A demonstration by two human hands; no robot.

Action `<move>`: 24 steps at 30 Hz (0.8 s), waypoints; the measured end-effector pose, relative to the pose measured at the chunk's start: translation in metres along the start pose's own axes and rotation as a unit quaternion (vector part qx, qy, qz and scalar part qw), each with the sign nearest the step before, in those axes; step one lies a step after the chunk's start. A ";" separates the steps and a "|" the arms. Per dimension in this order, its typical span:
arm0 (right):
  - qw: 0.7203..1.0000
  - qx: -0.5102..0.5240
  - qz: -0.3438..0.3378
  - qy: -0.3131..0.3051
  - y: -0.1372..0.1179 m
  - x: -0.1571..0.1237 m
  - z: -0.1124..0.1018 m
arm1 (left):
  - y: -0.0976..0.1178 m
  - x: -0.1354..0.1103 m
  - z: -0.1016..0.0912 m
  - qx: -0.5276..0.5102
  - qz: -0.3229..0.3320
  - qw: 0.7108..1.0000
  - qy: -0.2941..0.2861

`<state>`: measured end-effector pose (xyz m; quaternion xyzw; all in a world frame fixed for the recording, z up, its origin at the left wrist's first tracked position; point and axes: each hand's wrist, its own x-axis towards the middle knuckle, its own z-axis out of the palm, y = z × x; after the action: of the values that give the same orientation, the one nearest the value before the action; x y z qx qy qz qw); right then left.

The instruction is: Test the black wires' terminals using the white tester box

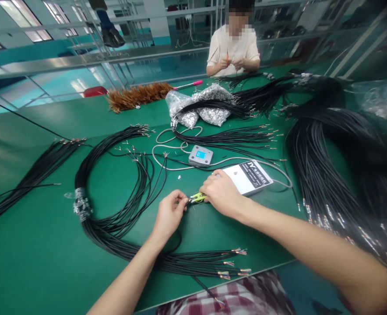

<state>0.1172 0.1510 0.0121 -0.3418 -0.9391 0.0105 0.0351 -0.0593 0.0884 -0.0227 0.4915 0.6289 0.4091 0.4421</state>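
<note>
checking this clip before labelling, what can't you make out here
Head view: yellow tool, mostly hidden under the right hand.
Head view: what the left hand pinches, too small to tell.
Head view: print on the white box, too small to read.
Head view: black cable pile, cut by the right edge.

Head camera looks forward and down, close over the table (32,262).
</note>
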 end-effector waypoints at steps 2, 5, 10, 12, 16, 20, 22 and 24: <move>1.000 0.001 -0.002 0.007 0.001 0.000 0.001 | -0.001 0.001 0.001 0.008 0.002 1.000 0.002; 1.000 -0.002 -0.005 0.019 0.001 -0.002 0.002 | -0.001 0.001 0.003 0.016 0.003 1.000 0.005; 0.999 -0.008 -0.008 0.032 -0.004 -0.003 0.001 | 0.000 0.000 0.004 0.025 0.002 1.000 0.011; 0.999 0.005 -0.006 0.044 -0.005 -0.008 -0.002 | -0.001 0.000 0.005 0.026 0.002 1.000 0.012; 0.986 0.067 0.003 0.155 0.005 -0.036 -0.010 | 0.000 0.001 0.004 0.022 0.004 1.000 0.011; 0.946 0.109 0.087 0.293 0.019 -0.084 -0.009 | 0.001 0.001 0.003 0.011 0.008 1.000 0.007; 0.939 0.104 0.102 0.310 0.021 -0.102 -0.005 | 0.001 0.001 0.002 0.005 0.010 1.000 0.006; 0.943 0.100 0.100 0.303 0.018 -0.110 -0.001 | 0.001 0.001 0.003 0.001 0.009 1.000 0.006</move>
<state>0.2129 0.0941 0.0055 -0.4160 -0.8392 0.0038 0.3503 -0.0568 0.0901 -0.0230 0.4957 0.6274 0.4151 0.4341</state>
